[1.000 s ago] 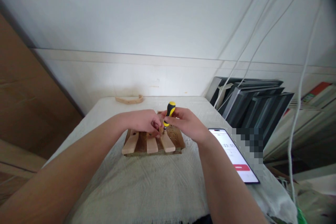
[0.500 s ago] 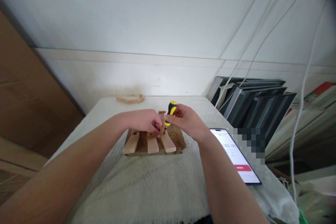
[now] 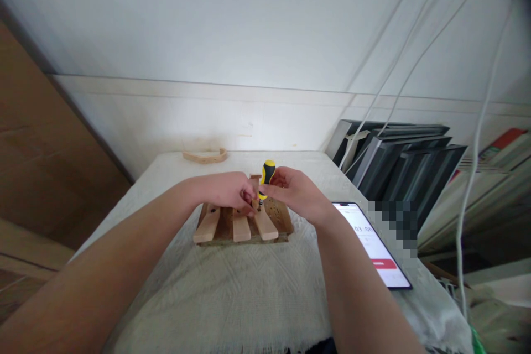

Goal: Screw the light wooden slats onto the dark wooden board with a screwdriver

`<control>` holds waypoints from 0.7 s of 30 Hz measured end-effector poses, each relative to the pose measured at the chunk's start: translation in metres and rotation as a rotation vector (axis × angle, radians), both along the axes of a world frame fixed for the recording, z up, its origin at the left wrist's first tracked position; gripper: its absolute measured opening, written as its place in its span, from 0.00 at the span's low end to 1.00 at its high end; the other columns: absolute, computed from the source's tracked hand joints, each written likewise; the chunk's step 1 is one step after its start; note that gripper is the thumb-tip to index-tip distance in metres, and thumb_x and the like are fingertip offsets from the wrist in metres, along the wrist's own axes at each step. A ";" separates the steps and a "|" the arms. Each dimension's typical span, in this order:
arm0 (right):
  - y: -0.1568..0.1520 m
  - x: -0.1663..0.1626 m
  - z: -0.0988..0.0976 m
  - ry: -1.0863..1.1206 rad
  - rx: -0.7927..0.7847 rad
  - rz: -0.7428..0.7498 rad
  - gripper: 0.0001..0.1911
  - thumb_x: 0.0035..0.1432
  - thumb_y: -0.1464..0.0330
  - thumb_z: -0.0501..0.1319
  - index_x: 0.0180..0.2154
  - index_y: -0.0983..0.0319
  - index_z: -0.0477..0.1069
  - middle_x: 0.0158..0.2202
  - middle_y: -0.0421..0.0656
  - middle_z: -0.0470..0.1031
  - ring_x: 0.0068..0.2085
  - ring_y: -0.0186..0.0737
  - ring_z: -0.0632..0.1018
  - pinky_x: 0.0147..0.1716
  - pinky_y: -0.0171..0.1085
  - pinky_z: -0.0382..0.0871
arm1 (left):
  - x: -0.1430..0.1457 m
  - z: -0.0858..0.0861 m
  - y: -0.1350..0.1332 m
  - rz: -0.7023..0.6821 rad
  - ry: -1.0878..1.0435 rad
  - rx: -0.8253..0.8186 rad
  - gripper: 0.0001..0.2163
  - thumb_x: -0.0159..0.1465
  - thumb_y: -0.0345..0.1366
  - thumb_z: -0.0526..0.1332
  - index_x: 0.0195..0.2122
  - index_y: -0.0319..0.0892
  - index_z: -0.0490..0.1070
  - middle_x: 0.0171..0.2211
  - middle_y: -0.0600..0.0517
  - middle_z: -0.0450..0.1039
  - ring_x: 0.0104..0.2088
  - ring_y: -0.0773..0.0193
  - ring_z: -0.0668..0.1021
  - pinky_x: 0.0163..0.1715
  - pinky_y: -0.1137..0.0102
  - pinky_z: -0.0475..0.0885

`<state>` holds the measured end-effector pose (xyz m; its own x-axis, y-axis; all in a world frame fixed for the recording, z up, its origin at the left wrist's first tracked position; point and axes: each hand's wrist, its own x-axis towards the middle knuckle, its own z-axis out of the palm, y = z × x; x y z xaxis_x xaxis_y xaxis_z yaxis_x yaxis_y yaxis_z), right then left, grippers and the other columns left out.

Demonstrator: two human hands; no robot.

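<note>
My right hand (image 3: pixel 296 191) is closed around a stubby yellow-and-black screwdriver (image 3: pixel 268 172). The screwdriver stands nearly upright, its tip down at the right-hand pale wooden slat (image 3: pixel 266 227). My left hand (image 3: pixel 232 191) is bent over the middle of the work, fingers curled and pressed close beside the screwdriver's shaft; what they grip is hidden. Beneath both hands lies a brown wooden board (image 3: pixel 282 214) dotted with small holes. Two more pale slats, a middle one (image 3: pixel 241 228) and a left one (image 3: pixel 207 225), rest across it. Dark holes or screw heads show at their far ends.
A curved wooden piece (image 3: pixel 205 157) lies at the table's back edge by the white wall. To the right, a phone (image 3: pixel 371 246) showing a timer lies on the pale cloth (image 3: pixel 232 298). Dark flat panels (image 3: pixel 398 160) lean beyond the table, with white cables (image 3: pixel 467 215) hanging nearby.
The screwdriver's handle has tipped slightly left, nearer to upright, and the fingers of my right hand have shifted around it. My left hand stays in place.
</note>
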<state>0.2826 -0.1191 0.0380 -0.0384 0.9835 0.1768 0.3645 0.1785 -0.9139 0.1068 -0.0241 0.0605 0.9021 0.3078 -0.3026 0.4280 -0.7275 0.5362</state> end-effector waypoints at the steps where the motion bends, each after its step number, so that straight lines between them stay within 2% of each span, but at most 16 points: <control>1: 0.001 0.000 -0.001 -0.040 0.006 -0.034 0.15 0.50 0.59 0.65 0.36 0.63 0.72 0.33 0.44 0.76 0.34 0.39 0.74 0.35 0.39 0.67 | 0.000 0.000 0.000 -0.002 -0.003 -0.001 0.09 0.54 0.41 0.63 0.27 0.40 0.76 0.21 0.57 0.69 0.22 0.70 0.66 0.23 0.74 0.56; 3: 0.001 -0.001 -0.001 -0.078 0.018 -0.069 0.15 0.51 0.61 0.65 0.39 0.62 0.73 0.34 0.44 0.76 0.35 0.40 0.75 0.37 0.40 0.68 | 0.000 0.001 0.000 -0.011 -0.012 -0.003 0.09 0.55 0.42 0.63 0.27 0.40 0.76 0.21 0.57 0.69 0.22 0.71 0.66 0.23 0.74 0.55; 6: -0.002 0.001 0.003 -0.029 0.044 0.023 0.15 0.53 0.64 0.62 0.43 0.61 0.73 0.38 0.44 0.77 0.40 0.41 0.76 0.42 0.42 0.67 | -0.001 0.000 0.000 -0.024 -0.022 -0.006 0.09 0.55 0.42 0.63 0.28 0.41 0.76 0.20 0.57 0.68 0.22 0.70 0.66 0.23 0.74 0.55; 9: -0.006 0.002 0.009 -0.060 0.042 0.137 0.11 0.55 0.61 0.61 0.37 0.60 0.75 0.37 0.43 0.78 0.40 0.40 0.76 0.41 0.40 0.67 | -0.001 0.000 0.000 -0.019 -0.013 0.008 0.10 0.54 0.42 0.63 0.26 0.40 0.75 0.19 0.57 0.67 0.22 0.70 0.66 0.23 0.73 0.56; 12: -0.008 -0.001 0.011 -0.229 0.011 -0.033 0.17 0.50 0.54 0.64 0.30 0.62 0.74 0.28 0.42 0.75 0.30 0.39 0.73 0.29 0.37 0.64 | -0.001 0.001 0.000 -0.009 0.003 0.020 0.10 0.54 0.42 0.63 0.25 0.40 0.73 0.19 0.57 0.67 0.21 0.70 0.66 0.23 0.73 0.56; 15: -0.007 -0.003 0.010 -0.273 0.019 -0.172 0.20 0.47 0.52 0.66 0.30 0.63 0.73 0.26 0.42 0.74 0.27 0.37 0.71 0.26 0.35 0.60 | 0.000 0.001 0.000 -0.014 -0.002 0.017 0.09 0.54 0.42 0.63 0.28 0.41 0.75 0.21 0.57 0.68 0.22 0.70 0.66 0.23 0.73 0.55; 21: -0.006 0.003 0.010 -0.143 -0.005 -0.029 0.19 0.54 0.53 0.60 0.30 0.62 0.75 0.28 0.42 0.75 0.29 0.37 0.71 0.28 0.35 0.61 | 0.000 0.001 -0.001 -0.014 0.007 0.017 0.10 0.55 0.42 0.62 0.28 0.40 0.77 0.20 0.56 0.68 0.21 0.70 0.65 0.23 0.73 0.54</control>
<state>0.2853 -0.1246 0.0476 -0.0347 0.9854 0.1665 0.4957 0.1616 -0.8533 0.1070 -0.0251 0.0618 0.9042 0.3003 -0.3038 0.4215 -0.7425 0.5206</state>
